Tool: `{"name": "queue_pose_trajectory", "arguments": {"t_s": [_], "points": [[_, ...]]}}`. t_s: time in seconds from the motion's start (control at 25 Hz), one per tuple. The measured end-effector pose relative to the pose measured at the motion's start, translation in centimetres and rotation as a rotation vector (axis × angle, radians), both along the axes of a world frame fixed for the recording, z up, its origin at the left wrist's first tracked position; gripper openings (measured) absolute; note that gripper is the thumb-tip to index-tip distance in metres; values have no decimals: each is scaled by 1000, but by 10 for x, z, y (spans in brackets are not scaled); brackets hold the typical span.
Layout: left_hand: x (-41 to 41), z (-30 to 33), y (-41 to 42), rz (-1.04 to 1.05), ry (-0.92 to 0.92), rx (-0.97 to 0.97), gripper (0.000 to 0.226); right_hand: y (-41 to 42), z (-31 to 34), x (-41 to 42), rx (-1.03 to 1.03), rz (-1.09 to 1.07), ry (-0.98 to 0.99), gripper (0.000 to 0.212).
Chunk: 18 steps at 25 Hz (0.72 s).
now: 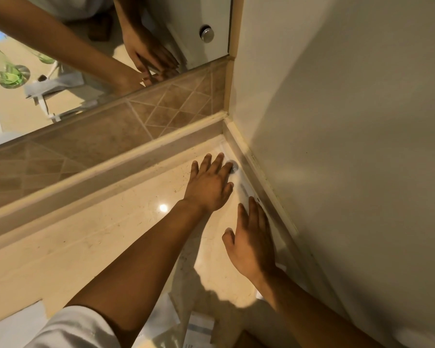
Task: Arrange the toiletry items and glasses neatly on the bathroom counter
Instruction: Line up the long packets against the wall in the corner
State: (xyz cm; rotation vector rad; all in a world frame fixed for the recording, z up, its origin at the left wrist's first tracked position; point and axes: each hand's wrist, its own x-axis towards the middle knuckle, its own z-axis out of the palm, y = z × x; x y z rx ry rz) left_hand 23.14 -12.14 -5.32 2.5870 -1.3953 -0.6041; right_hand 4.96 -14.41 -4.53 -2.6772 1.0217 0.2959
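Note:
A slim white packet (244, 190) lies on the cream marble counter (111, 234), tight along the base of the right wall, with a small round grey part (234, 167) at its far end. My left hand (209, 183) lies flat with fingers spread, the fingertips touching that far end in the corner. My right hand (253, 238) rests flat on the nearer stretch of the packet, fingers straight and pointing along the wall. Neither hand closes around anything. The mirror (60, 79) reflects green drinking glasses (9, 75) and white items elsewhere on the counter.
A tiled backsplash (136, 124) with a raised ledge runs under the mirror. The plain wall (349, 146) closes the right side. Clear plastic sachets and a printed packet (197, 327) lie at the counter's near edge between my forearms.

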Motion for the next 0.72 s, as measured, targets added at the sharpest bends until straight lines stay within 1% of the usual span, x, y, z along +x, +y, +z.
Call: {"name": "queue_pose_trajectory", "arguments": {"t_s": [0.2, 0.32, 0.48, 0.6, 0.72], "points": [[-1, -4, -1, -1, 1, -6, 56, -1, -1, 3, 20, -10, -24, 68], [-3, 0, 3, 35, 3, -45, 59, -1, 1, 1, 13, -23, -79, 67], [-19, 26, 33, 106, -5, -62, 65, 3, 15, -16, 2, 60, -108, 65], [-49, 54, 62, 235, 15, -105, 58, 11, 26, -34, 58, 127, -156, 61], [-96, 77, 82, 352, 125, -176, 44, 29, 35, -58, 186, 155, -276, 53]]}}
